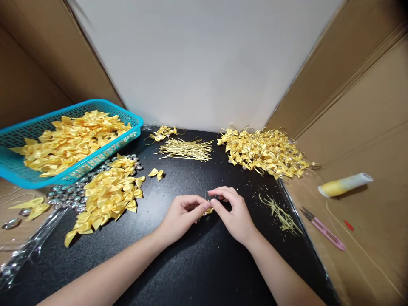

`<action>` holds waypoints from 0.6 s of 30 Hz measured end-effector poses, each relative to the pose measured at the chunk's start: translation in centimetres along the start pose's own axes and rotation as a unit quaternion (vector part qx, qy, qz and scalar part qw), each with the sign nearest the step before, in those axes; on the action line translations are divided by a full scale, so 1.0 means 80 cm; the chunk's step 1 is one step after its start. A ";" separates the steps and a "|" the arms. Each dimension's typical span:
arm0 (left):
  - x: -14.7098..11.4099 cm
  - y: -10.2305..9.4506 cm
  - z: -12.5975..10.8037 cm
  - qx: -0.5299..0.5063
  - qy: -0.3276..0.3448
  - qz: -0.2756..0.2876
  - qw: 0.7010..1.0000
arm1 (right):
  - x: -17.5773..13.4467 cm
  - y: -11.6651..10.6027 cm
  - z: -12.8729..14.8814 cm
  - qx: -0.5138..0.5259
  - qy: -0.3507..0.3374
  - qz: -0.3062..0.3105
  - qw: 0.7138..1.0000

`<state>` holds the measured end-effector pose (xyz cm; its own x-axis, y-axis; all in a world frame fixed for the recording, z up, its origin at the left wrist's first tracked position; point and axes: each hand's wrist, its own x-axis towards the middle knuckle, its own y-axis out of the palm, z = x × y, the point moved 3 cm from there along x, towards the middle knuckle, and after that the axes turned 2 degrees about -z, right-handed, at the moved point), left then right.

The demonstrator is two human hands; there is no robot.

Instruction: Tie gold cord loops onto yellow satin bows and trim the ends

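Black tabletop (pixel 191 276), cardboard sides, pale wall behind; from where I stand the work is at the middle. Small yellow bow (pixel 208 211) lies low between the two hands, just past the left fingertips, mostly covered by them. Left hand (pixel 183 217): thumb and forefinger pinched together on its near edge. Right hand (pixel 237 217): thumb tip close against the bow's other side, forefinger arched above and apart from the thumb; whether it grips the thin strand (pixel 205 194) standing up there, cannot tell. Handling, my guess: next to no weight, satin-like and soft, a bit slippery, easily creased; best taken at the gathered centre, loops left unsquashed. Strand looks like the gold ties (pixel 186 149) bundled beyond the hands, likely springy, bendable, holding a bend. Loose yellow bows (pixel 108 195) heaped well to the left; tied bows (pixel 264 153) piled far right, clippings (pixel 282 216) nearer the right hand.
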<state>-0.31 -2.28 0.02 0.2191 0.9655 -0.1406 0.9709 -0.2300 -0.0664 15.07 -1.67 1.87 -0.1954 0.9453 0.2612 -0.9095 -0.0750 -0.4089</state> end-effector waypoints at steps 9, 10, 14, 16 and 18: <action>-0.002 -0.003 0.003 0.001 0.028 -0.004 1.000 | 0.002 0.000 0.003 0.003 -0.002 0.101 0.995; -0.002 -0.003 0.004 0.000 0.031 0.001 1.000 | 0.002 0.000 0.004 -0.005 -0.014 0.112 0.994; 0.000 -0.003 0.004 -0.001 0.029 0.018 0.999 | 0.002 -0.002 0.003 -0.048 -0.036 0.114 0.992; 0.000 -0.004 0.001 0.011 0.025 0.019 0.999 | 0.002 -0.002 0.000 -0.062 -0.034 0.099 0.993; 0.001 -0.004 -0.003 0.026 0.035 0.019 0.999 | 0.003 -0.001 -0.003 -0.072 -0.029 0.084 0.993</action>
<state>-0.61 -2.07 0.27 0.2634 0.9618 -0.0742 0.9559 -0.2706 -0.1143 15.16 -1.39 1.72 -0.3644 0.9032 0.2267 -0.8012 -0.1800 -0.5707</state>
